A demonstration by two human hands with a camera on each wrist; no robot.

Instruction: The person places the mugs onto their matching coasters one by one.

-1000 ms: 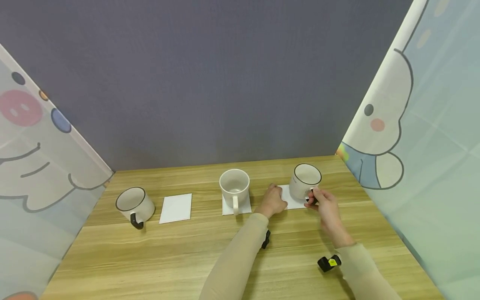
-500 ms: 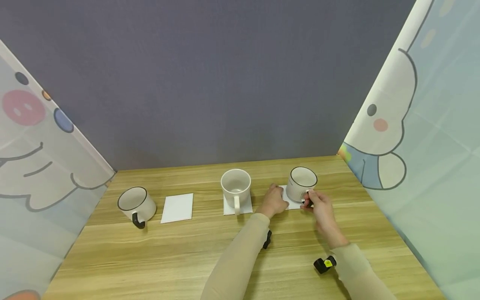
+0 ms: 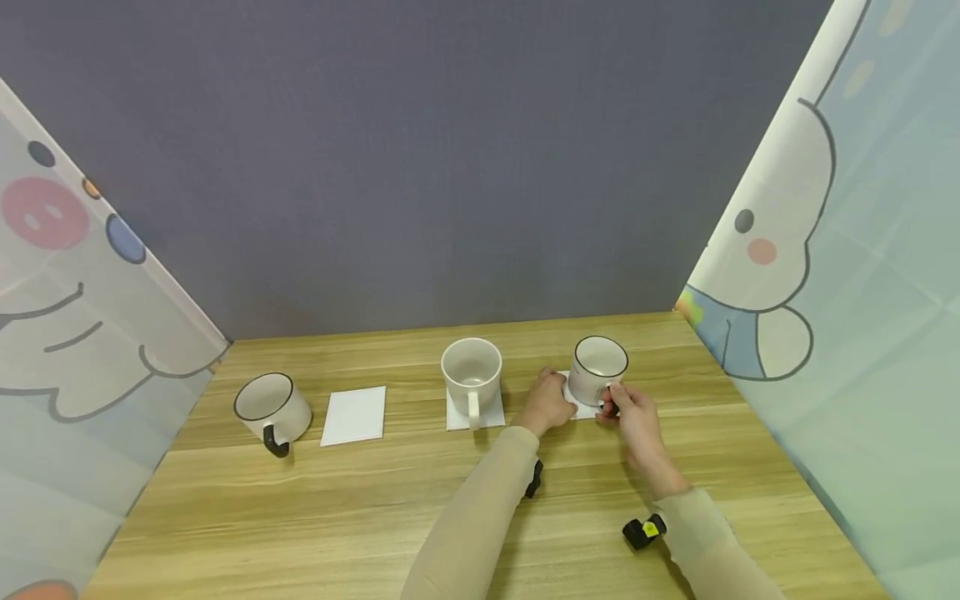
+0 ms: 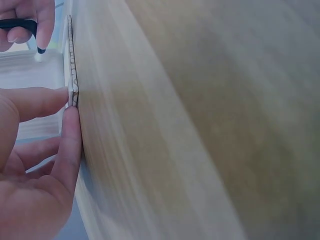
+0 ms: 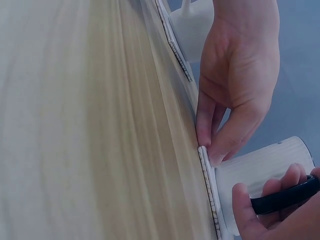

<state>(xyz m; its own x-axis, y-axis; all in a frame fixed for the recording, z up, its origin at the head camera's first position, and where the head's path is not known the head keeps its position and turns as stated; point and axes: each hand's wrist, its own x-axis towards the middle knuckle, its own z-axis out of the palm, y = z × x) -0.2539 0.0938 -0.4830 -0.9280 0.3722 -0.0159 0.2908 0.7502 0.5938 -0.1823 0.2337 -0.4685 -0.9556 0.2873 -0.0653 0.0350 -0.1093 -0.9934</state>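
Note:
At the right of the head view, a white mug (image 3: 591,379) with a dark rim stands over a square white coaster (image 3: 583,412). My right hand (image 3: 637,423) grips its black handle (image 5: 282,197), fingers curled round it in the right wrist view. My left hand (image 3: 547,405) pinches the coaster's left corner between thumb and fingers. The left wrist view shows this hold edge-on, with the thumb on top of the thin coaster (image 4: 73,65) and a finger at its edge. The mug's base sits against the coaster's upper face in the right wrist view.
An all-white mug (image 3: 469,383) stands on a second coaster (image 3: 492,415) left of my left hand. Farther left, a bare coaster (image 3: 354,415) lies beside a dark-rimmed mug (image 3: 288,415) with a black handle. A grey panel (image 3: 450,167) backs the wooden table (image 3: 315,525).
My right hand has shifted the dark-rimmed mug left and slightly toward me, nearer my left hand. The left hand has kept its place on the coaster.

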